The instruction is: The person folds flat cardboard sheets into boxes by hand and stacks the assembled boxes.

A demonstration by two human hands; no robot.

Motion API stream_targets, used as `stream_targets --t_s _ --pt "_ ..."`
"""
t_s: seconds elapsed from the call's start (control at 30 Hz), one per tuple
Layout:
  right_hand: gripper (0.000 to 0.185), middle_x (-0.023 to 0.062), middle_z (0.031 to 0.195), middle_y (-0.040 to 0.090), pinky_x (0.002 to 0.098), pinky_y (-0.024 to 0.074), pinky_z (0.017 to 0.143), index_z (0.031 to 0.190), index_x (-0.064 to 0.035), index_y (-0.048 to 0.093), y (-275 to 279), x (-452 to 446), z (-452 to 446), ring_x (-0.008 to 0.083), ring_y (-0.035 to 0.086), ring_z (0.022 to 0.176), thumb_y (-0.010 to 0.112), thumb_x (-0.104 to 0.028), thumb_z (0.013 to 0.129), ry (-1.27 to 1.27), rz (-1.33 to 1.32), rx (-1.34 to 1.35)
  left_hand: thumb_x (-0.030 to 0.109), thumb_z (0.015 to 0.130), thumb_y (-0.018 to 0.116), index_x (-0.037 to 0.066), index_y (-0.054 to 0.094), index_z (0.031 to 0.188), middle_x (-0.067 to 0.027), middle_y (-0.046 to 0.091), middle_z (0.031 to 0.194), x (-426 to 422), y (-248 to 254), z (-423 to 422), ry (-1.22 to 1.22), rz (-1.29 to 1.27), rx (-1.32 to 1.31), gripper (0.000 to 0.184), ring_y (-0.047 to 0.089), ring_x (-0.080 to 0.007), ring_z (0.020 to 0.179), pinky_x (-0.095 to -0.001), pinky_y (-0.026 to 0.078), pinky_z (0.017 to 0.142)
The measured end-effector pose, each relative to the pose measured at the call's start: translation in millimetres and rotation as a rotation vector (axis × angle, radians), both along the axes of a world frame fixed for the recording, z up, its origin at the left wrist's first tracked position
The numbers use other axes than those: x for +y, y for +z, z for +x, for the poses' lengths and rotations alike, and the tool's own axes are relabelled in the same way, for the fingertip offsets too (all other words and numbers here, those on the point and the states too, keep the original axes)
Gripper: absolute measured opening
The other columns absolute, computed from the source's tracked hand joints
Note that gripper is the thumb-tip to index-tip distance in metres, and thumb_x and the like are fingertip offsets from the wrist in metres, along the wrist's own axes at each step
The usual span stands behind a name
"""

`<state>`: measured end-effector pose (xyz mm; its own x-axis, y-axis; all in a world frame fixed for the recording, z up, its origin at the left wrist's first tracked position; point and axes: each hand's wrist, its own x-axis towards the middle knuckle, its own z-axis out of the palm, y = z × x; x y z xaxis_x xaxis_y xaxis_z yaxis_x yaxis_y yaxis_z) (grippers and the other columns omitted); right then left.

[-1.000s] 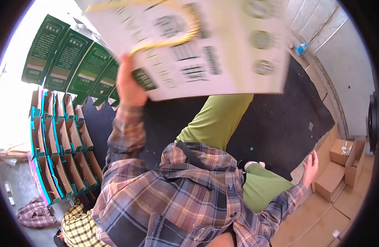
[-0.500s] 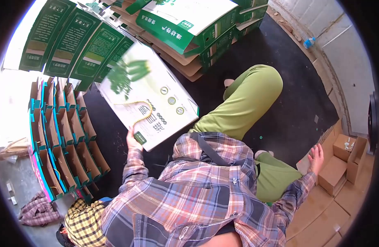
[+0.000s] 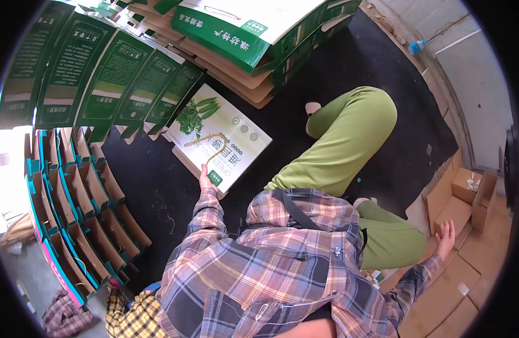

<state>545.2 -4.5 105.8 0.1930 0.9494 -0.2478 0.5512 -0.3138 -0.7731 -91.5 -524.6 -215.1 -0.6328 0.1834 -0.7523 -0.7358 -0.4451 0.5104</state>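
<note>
Grips the white-and-green printed carton (image 3: 245, 155) at its lower corner with the left hand (image 3: 206, 179), just left of the centre of the frame. Presents the printed face upward, with the yellow cord handle (image 3: 214, 135) lying across it. Compared with a half-second earlier, sits farther from the camera and closer to the black mat (image 3: 406, 112); by judgement, amounts to lowering rather than lifting. Cannot confirm full contact with the mat. Cannot tell how far beneath the carton the fingers reach.

Holds nothing in the right hand (image 3: 446, 239), at the lower right of the frame; shows it open, fingers loosely spread, beside the plain brown boxes (image 3: 454, 211). Cannot tell whether it touches them. Keeps the hands well apart.

At the upper centre, just beyond the held carton, shows stacked green-and-white cartons (image 3: 231, 36). At the upper left, near its far left corner, displays a row of green printed panels (image 3: 96, 84). Below these, along the left side, includes rows of teal-edged cardboard cartons (image 3: 82, 225), with their brown interiors exposed.
</note>
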Motion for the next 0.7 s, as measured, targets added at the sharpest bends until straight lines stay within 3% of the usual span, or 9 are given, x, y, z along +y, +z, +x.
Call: stream_targets --t_s 0.2,0.3,0.57,0.7 --pt "0.043 0.0017 0.128 0.054 0.0264 0.0437 0.074 0.133 -0.0148 0.045 7.4 -17.4 28.4 0.0142 0.054 0.11 0.053 -0.029 0.093 -0.064 -0.019 -0.051 0.048 0.09 0.051 0.0 0.05 0.122 -0.0151 0.061 0.111 17.6 -18.2 -24.8 0.025 -0.013 0.004 0.058 0.06 -0.0309 0.099 -0.0416 0.049 0.086" --pt "0.043 0.0016 0.129 0.053 0.0267 0.0435 0.075 0.132 -0.0152 0.046 13.9 -31.8 32.3 0.0146 0.053 0.111 0.053 -0.029 0.093 -0.092 -0.033 -0.068 0.052 0.089 0.049 0.0 0.049 0.125 -0.0164 0.059 0.116 22.2 -29.0 -28.4 0.051 -0.003 0.011 0.063 0.057 -0.0341 0.104 -0.0467 0.044 0.092" --pt "0.044 0.0025 0.129 0.053 0.0284 0.0435 0.077 0.132 -0.0153 0.046 10.7 -43.2 50.2 0.0156 0.053 0.112 0.054 -0.031 0.092 -0.124 -0.046 -0.141 0.05 0.091 0.047 0.001 0.05 0.124 -0.016 0.059 0.116 25.2 -25.3 -49.6 0.065 -0.074 0.008 0.059 0.058 -0.0338 0.103 -0.0455 0.047 0.089" --pt "0.043 0.0018 0.128 0.054 0.0283 0.0435 0.077 0.131 -0.0158 0.047 3.3 -50.1 75.6 0.0152 0.053 0.111 0.054 -0.031 0.092 -0.159 -0.072 -0.153 0.047 0.091 0.05 -0.001 0.051 0.121 -0.0149 0.063 0.109 20.7 -34.1 -69.9 0.12 -0.251 0.053 0.057 0.062 -0.032 0.093 -0.0425 0.051 0.082"
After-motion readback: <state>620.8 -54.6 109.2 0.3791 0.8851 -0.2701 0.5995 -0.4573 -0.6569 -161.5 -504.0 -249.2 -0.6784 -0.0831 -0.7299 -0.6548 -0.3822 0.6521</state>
